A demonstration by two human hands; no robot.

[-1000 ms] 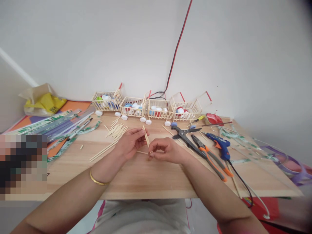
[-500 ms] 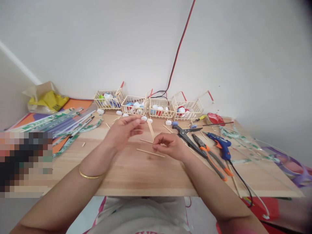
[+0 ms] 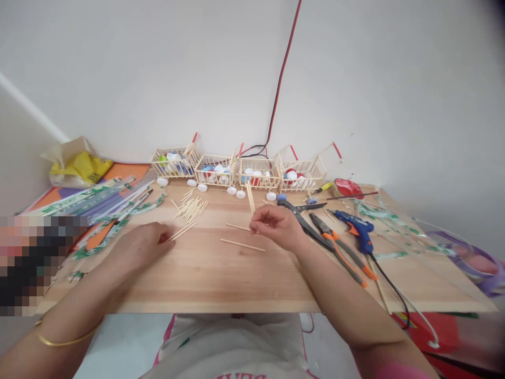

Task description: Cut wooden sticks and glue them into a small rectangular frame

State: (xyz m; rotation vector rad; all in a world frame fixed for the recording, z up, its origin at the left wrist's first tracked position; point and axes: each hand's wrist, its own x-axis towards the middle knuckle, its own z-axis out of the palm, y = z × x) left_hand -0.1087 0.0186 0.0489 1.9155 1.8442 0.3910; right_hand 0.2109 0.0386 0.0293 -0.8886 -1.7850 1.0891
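My left hand [image 3: 138,250] is low over the table at the left, its fingers curled at the near ends of two thin wooden sticks [image 3: 183,230]; the fingertips are partly hidden. My right hand [image 3: 278,227] pinches a few wooden sticks [image 3: 250,197] that point up and away from me. Below and beside it, one loose stick [image 3: 242,245] lies flat, and another stick [image 3: 236,227] runs towards the fingers. A pile of short sticks [image 3: 192,209] lies beyond my left hand.
Several small stick-built carts [image 3: 258,176] holding bottle caps line the wall. Lopping shears [image 3: 305,223], pliers [image 3: 339,247] and a blue glue gun [image 3: 359,230] lie right. Plastic-wrapped strips [image 3: 106,197] and a yellow bag [image 3: 84,167] are left.
My left hand has moved left and down from mid-table to the two sticks, uncovering the pile. My right hand stays nearly in place, still pinching its sticks.
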